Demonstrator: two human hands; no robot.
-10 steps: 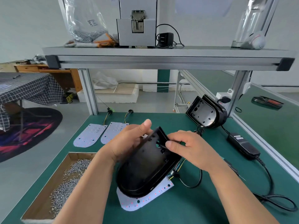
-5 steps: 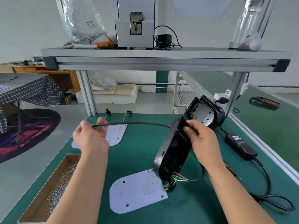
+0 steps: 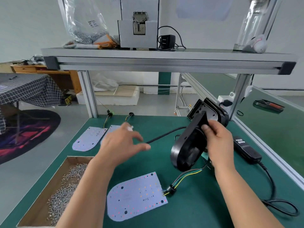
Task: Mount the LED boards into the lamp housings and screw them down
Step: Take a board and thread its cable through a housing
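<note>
LED board (image 3: 137,196) lies flat on the green bench mat (image 3: 197,214), near edge, LED side up, rounded end toward the screw box. It is not in a housing yet. Coloured leads (image 3: 185,176) run from its square end through a black grommet (image 3: 171,189) up into the lamp housing (image 3: 189,145).

Housing is off the mat, tipped on edge. Right hand (image 3: 220,145) clamps it: thumb across the upper rim, fingers wrapped behind. A black cable (image 3: 164,134) leaves the housing and runs toward the left hand (image 3: 121,143).

Left hand hovers above the mat with fingers spread and nothing clearly gripped. It is blurred. The cable passes just at its thumb tip; contact cannot be told.

Step in hand, as I judge it: drawing the cable through the housing before seating the board.
- Take up slack until the grommet reaches the housing wall, without tugging the solder joints.
- Turn the housing open side up and set it down.
- Lay the board in with leads tucked clear of the screw holes.

Beyond: two more LED boards (image 3: 89,139) at the far left, a second housing (image 3: 212,112) leaning at the back, a screw box (image 3: 54,195) at near left, a power adapter (image 3: 246,148) to the right.
</note>
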